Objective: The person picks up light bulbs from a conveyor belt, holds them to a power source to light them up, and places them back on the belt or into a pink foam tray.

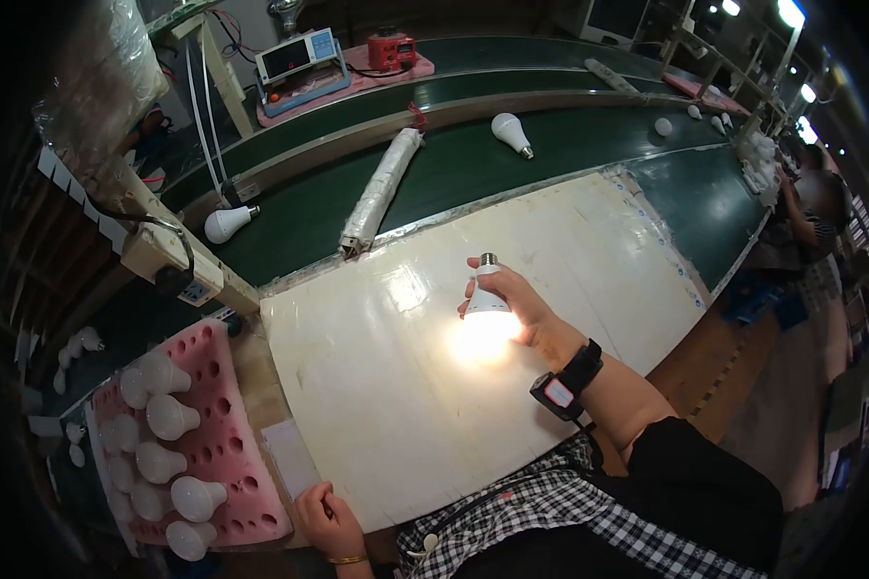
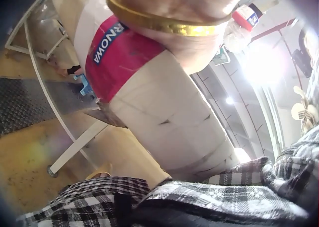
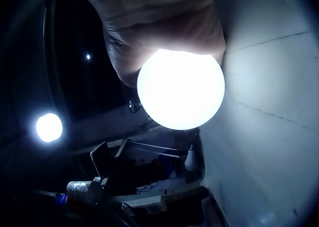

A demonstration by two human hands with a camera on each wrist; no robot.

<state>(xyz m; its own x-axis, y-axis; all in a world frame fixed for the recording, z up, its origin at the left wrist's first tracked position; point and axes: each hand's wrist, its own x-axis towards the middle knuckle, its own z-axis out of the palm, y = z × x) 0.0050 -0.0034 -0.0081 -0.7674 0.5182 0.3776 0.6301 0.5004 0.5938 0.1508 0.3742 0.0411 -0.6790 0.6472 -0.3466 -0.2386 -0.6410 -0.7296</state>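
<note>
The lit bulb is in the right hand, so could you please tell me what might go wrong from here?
If the right hand loosens, the lit bulb could drop onto the white board beneath. The left hand, close to the pink tray, might knock its bulbs. A loose bulb on the green surface could roll if bumped.

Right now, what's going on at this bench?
A person's right hand holds a lit white light bulb, metal cap up, above a flat cream-coloured board. The left hand is by the board's near edge, holding no bulb. To its left, unlit white bulbs sit on a pink foam tray with round holes. More bulbs lie on the green surface beyond.
</note>
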